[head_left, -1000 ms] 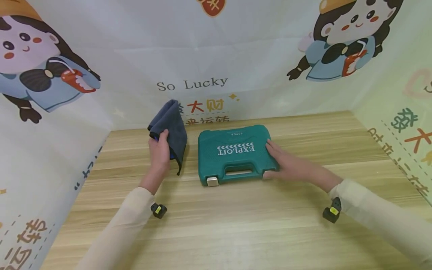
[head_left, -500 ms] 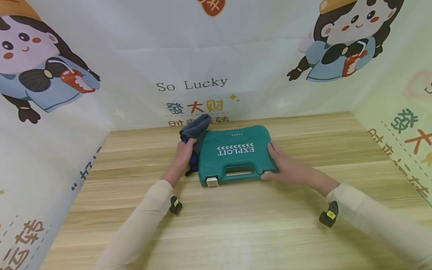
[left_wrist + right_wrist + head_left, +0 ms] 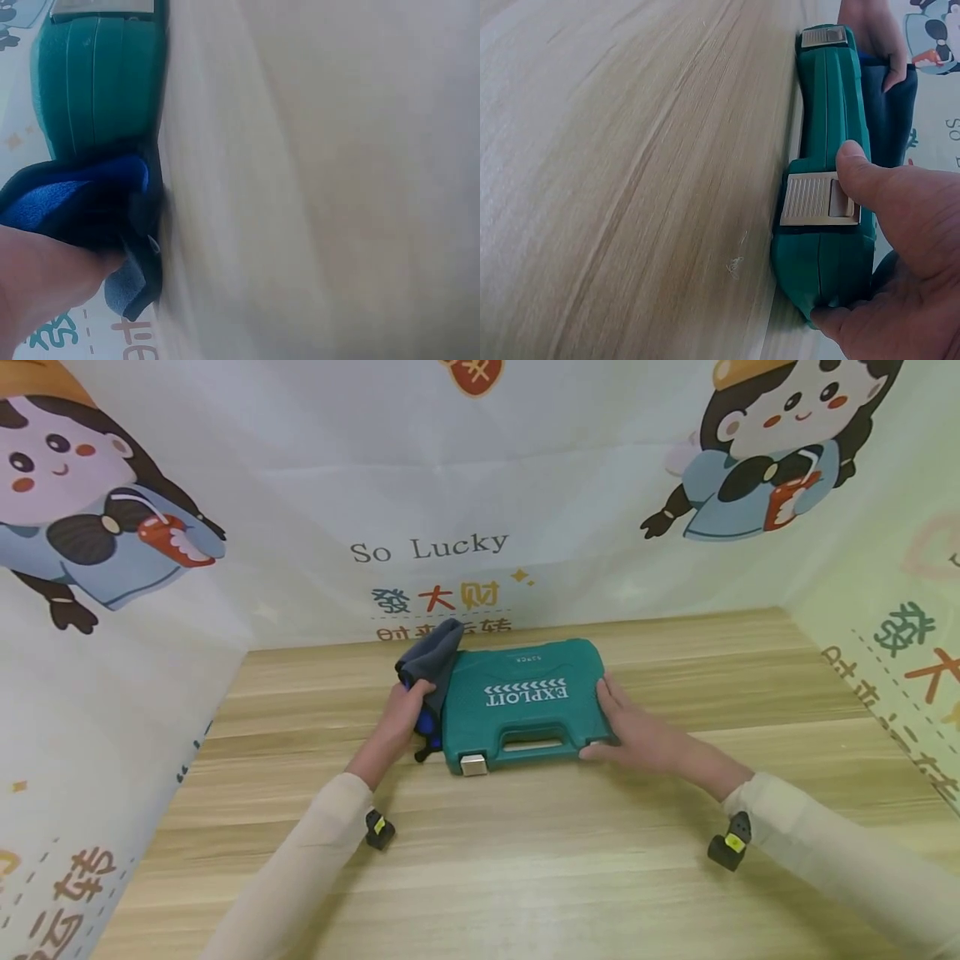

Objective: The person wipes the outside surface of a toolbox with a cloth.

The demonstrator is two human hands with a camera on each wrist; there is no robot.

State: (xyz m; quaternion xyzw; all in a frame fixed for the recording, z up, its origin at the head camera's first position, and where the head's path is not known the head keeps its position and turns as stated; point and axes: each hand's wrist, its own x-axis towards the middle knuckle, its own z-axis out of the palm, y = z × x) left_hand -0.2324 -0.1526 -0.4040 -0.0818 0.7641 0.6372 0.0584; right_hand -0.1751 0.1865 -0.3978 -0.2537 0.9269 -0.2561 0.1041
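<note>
A teal tool case point(image 3: 525, 714) marked EXPLOIT lies flat on the table, its handle side and metal latches towards me. My left hand point(image 3: 396, 720) pinches a folded cloth point(image 3: 437, 660), dark grey-blue outside and bright blue inside, against the case's left end. In the left wrist view the bunched cloth point(image 3: 45, 202) meets the case end point(image 3: 112, 90) just above the table. My right hand point(image 3: 641, 737) grips the right end of the case. The right wrist view shows its thumb by a ribbed metal latch point(image 3: 810, 199) and a fingertip at the case's corner.
The wood-grain table point(image 3: 510, 868) stretches in front of the case and to both sides. A printed cloth backdrop point(image 3: 600, 568) with cartoon figures and lettering rises behind and along the left and right edges. Both wrists carry a small black camera.
My left hand has brought the cloth rightwards and down, from raised and apart to against the case's left end, then slid slightly towards me. The right hand and case have hardly moved.
</note>
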